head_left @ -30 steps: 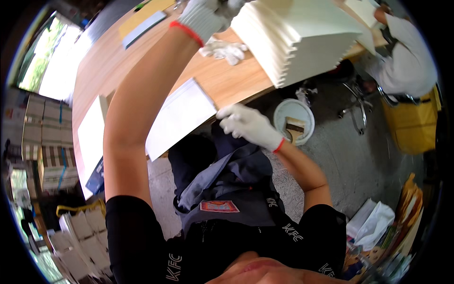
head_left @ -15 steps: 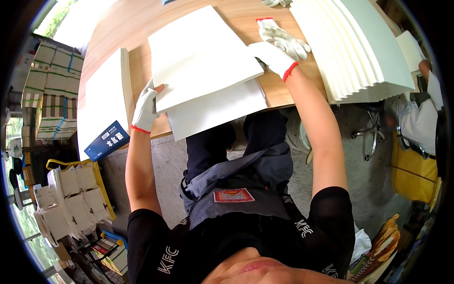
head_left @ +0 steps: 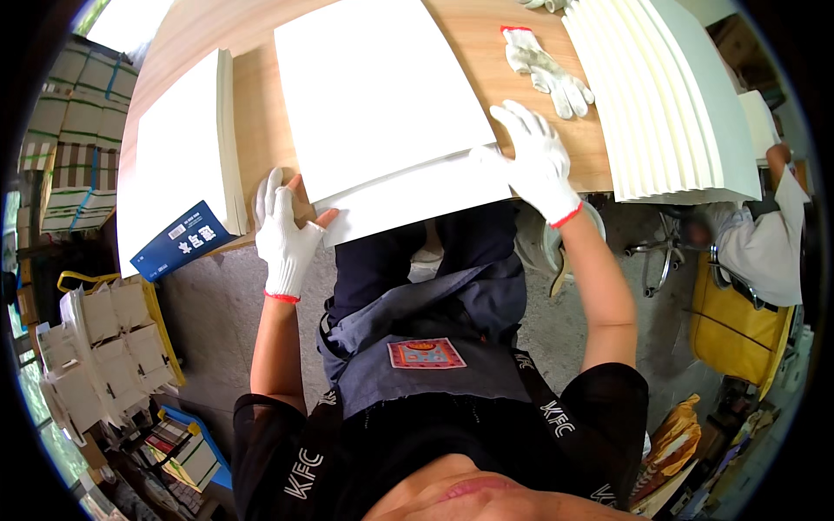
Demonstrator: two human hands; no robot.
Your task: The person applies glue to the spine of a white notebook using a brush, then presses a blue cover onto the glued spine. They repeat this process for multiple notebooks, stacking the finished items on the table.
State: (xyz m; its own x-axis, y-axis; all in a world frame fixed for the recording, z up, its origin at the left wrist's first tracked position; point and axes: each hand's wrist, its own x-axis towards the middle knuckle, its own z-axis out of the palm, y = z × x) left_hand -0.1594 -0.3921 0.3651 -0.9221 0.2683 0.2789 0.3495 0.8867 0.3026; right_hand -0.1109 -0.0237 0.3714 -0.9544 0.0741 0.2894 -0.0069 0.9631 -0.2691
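Strapped bundles (head_left: 78, 187) stand at the room's left. On the wooden table (head_left: 256, 113) lies 1 white stack (head_left: 178, 148), a blue cover (head_left: 187, 241) at its near end. The left hand (head_left: 291, 239), fingers spread, holds nothing, thumb at the lower sheet (head_left: 417, 195). The paper pile (head_left: 382, 95) overlaps that sheet mid-table. The right hand (head_left: 539, 165) is spread too, ungripping, thumb over the sheet's right end. Then: 1 glove (head_left: 547, 69), a fanned stack (head_left: 651, 104), grey floor (head_left: 665, 330), a seated person (head_left: 760, 243).
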